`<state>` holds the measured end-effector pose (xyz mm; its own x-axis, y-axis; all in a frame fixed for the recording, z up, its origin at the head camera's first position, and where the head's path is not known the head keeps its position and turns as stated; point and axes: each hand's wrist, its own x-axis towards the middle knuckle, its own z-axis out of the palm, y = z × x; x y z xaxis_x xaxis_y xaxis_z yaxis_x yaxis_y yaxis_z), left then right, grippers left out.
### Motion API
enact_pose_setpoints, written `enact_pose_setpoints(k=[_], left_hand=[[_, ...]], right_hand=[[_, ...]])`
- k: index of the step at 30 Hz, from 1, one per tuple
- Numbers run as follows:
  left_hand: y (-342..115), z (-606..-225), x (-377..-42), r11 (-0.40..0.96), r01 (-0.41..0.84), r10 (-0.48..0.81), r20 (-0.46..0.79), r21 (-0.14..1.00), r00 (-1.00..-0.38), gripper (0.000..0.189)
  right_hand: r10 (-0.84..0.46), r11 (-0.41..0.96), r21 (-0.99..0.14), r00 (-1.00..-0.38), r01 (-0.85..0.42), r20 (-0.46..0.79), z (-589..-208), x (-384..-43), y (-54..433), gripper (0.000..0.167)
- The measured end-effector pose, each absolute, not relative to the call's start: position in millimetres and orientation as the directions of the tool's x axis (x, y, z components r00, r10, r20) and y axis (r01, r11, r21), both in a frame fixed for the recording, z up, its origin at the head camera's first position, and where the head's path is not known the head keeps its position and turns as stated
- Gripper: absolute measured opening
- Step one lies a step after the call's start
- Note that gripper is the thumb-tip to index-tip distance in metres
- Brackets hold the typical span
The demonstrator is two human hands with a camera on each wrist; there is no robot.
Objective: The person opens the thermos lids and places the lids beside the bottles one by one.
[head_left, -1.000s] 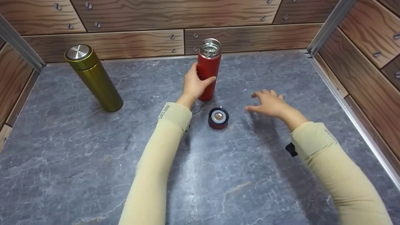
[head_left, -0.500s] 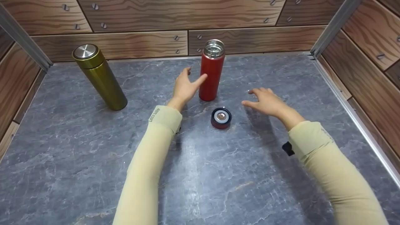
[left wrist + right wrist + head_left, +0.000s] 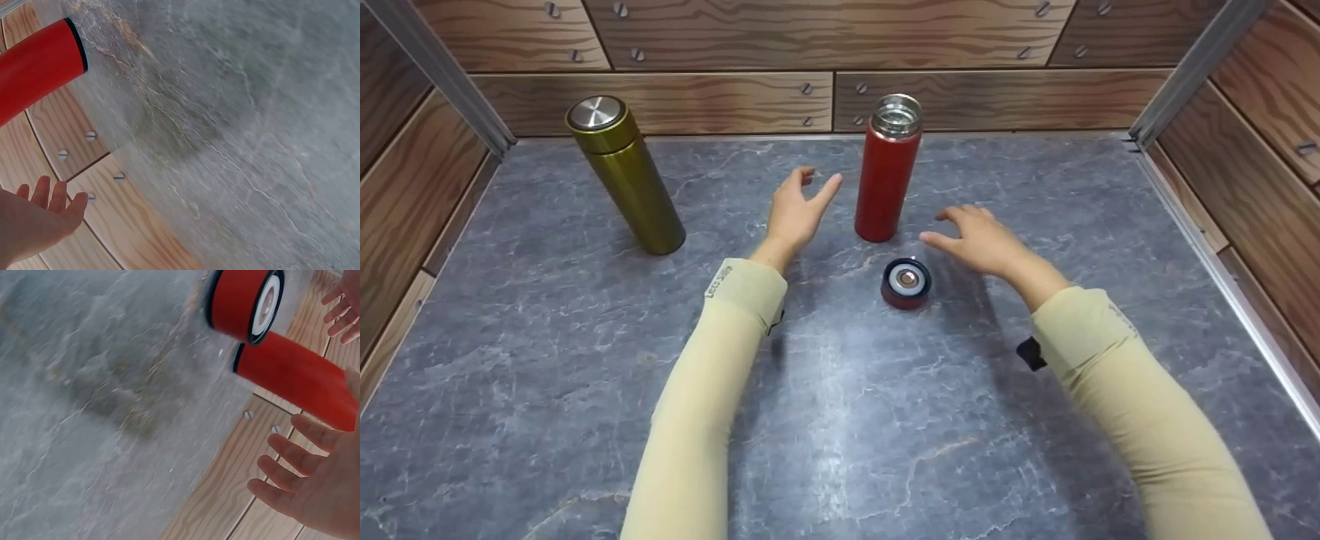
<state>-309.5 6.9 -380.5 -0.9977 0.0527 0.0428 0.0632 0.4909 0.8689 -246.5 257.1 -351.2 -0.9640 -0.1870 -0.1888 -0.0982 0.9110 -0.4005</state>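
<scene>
A red thermos flask (image 3: 889,184) stands upright without its lid, its steel mouth showing at the top. In front of it the flask's lid (image 3: 906,283) lies upside down, inner side up. My left hand (image 3: 796,214) hovers to the left of the flask, fingers spread and holding nothing. To the flask's right is my right hand (image 3: 979,244), thumb and fingers apart, also holding nothing. The right wrist view shows the lid (image 3: 242,304) beside the flask (image 3: 298,377), with my right hand (image 3: 320,478) apart from both. In the left wrist view, a gap separates my left hand (image 3: 45,216) from the flask (image 3: 42,64).
A green-gold thermos flask (image 3: 630,180) with its lid on stands at the back left. The grey marbled table (image 3: 825,420) is bounded by wood-patterned walls (image 3: 720,101) at the back and sides, with metal corner posts.
My left hand has let go of the red flask and drawn back to the left. My right hand has come slightly closer to the lid. The head view has shifted a little.
</scene>
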Motion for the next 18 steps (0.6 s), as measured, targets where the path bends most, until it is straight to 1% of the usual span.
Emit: enact_pose_setpoints(k=[8,18], left_hand=[[1,-381,-305,0.473,0.063,0.061,0.039,0.879,-0.997,0.062],[-13,-381,-299,0.479,0.061,0.046,0.045,0.875,-0.998,0.063]], right_hand=[[-0.213,0.907,-0.404,-0.955,-0.115,-0.207,-350,-250,244,0.076],[-0.254,0.888,-0.435,-0.949,-0.150,-0.189,-347,-253,230,0.069]])
